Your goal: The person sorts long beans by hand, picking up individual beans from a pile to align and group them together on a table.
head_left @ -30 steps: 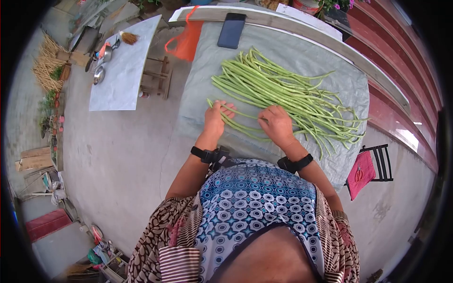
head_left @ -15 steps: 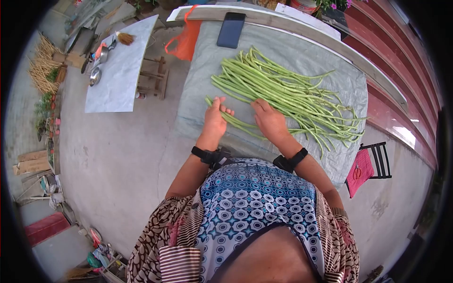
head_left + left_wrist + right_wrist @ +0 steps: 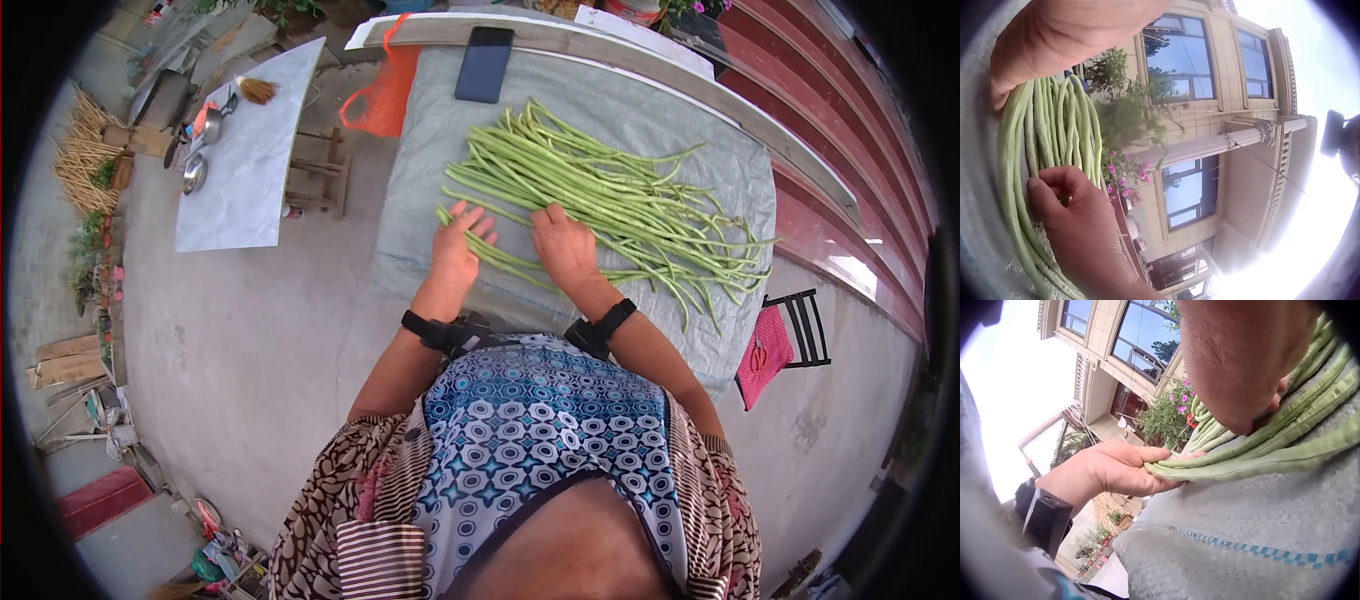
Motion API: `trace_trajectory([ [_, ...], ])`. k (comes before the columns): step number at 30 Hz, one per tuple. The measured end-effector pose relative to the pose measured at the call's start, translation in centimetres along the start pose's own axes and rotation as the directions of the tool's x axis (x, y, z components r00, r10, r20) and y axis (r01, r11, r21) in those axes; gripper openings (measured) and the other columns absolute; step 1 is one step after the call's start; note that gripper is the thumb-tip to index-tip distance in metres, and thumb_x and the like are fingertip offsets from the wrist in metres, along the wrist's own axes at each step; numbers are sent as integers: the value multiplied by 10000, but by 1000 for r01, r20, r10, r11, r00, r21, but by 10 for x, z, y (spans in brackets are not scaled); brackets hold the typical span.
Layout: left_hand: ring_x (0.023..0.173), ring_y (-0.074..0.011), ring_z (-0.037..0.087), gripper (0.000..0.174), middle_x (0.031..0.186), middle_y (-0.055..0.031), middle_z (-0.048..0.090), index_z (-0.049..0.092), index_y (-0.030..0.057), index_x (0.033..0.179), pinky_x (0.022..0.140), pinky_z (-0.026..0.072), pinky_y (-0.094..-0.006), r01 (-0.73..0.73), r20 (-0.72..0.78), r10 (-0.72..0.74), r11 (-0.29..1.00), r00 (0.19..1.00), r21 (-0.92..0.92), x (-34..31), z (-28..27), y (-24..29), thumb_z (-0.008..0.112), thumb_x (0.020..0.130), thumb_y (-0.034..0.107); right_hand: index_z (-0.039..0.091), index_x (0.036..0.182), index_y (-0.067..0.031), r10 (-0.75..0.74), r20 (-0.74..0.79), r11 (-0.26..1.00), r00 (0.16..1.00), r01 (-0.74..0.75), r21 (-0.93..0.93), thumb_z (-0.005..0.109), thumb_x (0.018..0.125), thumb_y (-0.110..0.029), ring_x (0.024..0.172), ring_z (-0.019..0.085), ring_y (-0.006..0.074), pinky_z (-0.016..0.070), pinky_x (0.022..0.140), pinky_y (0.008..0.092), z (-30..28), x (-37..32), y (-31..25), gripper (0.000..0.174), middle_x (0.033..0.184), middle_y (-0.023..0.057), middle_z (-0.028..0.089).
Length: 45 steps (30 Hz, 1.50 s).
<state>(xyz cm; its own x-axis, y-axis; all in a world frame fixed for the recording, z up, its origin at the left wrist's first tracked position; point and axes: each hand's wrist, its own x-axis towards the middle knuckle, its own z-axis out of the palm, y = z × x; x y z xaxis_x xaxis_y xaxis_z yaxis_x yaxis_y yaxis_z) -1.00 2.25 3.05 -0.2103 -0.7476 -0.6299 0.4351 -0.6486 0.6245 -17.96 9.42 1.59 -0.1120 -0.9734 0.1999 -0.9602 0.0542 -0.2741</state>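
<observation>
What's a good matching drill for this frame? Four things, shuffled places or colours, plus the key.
Things
1. phone
2. plastic bag
3. left hand
4. cloth

Descriptions
A. pink, draped on the black chair
B. touching the near-left ends of the long beans
C. orange, at the far-left corner of the table
D. dark, lying flat near the table's far edge

Pairs: 1-D, 2-C, 3-B, 4-A
</observation>
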Motion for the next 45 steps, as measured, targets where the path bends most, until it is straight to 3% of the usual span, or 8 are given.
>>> trace_trajectory([
  [13,1250,-319,486,475,1387,-183,449,322,-11,1412,1030,425,-436,13,153,0,996,988,-85,3,-11,4,434,1029,246,655,903,-115,-46,102,919,994,2,393,662,839,-187,742,650,234,512,631,344,-42,-15,1,97,873,42,623],
  [20,895,-202,550,332,929,-48,527,505,18,1267,886,488,-401,40,86,-26,984,996,-171,14,-16,-4,500,1008,226,654,931,-131,-107,130,943,986,59,328,665,833,-187,783,647,245,521,647,353,-37,-11,0,113,890,43,624],
  [23,797,-178,529,295,801,-12,490,539,27,1229,842,493,-387,80,116,-59,980,991,-185,19,-17,-5,505,1006,217,645,917,-149,-3,-148,970,989,38,239,653,816,-211,731,635,272,516,611,398,-37,-1,-6,119,880,41,602],
  [25,784,-175,535,283,772,-4,493,542,29,1220,831,493,-382,115,118,-92,973,989,-200,19,-18,-5,507,1005,209,635,931,-151,75,-97,991,992,-64,116,657,809,-201,700,635,269,516,591,398,-34,7,-3,133,890,33,600],
  [28,912,-217,575,335,955,-64,587,499,12,1268,886,482,-392,118,92,-105,982,990,-147,16,-13,-2,486,1013,228,624,927,-149,109,-77,994,991,-106,38,660,800,-186,662,633,267,513,568,397,-23,15,4,136,887,29,602],
  [32,1182,-295,525,439,1319,-158,513,393,-1,1375,984,446,-407,105,181,-83,987,980,-118,10,-8,4,432,1030,268,612,899,-147,142,-119,976,983,-119,182,653,798,-170,651,631,275,514,564,392,-29,16,0,112,869,41,603],
  [34,1284,-319,465,478,1440,-181,424,343,0,1417,1023,425,-416,99,232,-72,989,970,-107,11,-8,4,407,1037,282,621,924,-142,24,-28,964,999,-16,265,661,799,-163,690,641,271,514,584,389,-36,11,0,133,873,34,618],
  [45,1200,-276,521,458,1296,-130,533,362,8,1408,1034,433,-424,60,220,-13,976,975,-211,13,-3,5,427,1031,259,619,918,-129,-244,113,920,963,193,340,638,814,-134,744,633,299,520,629,400,-37,-6,14,106,851,71,600],
])
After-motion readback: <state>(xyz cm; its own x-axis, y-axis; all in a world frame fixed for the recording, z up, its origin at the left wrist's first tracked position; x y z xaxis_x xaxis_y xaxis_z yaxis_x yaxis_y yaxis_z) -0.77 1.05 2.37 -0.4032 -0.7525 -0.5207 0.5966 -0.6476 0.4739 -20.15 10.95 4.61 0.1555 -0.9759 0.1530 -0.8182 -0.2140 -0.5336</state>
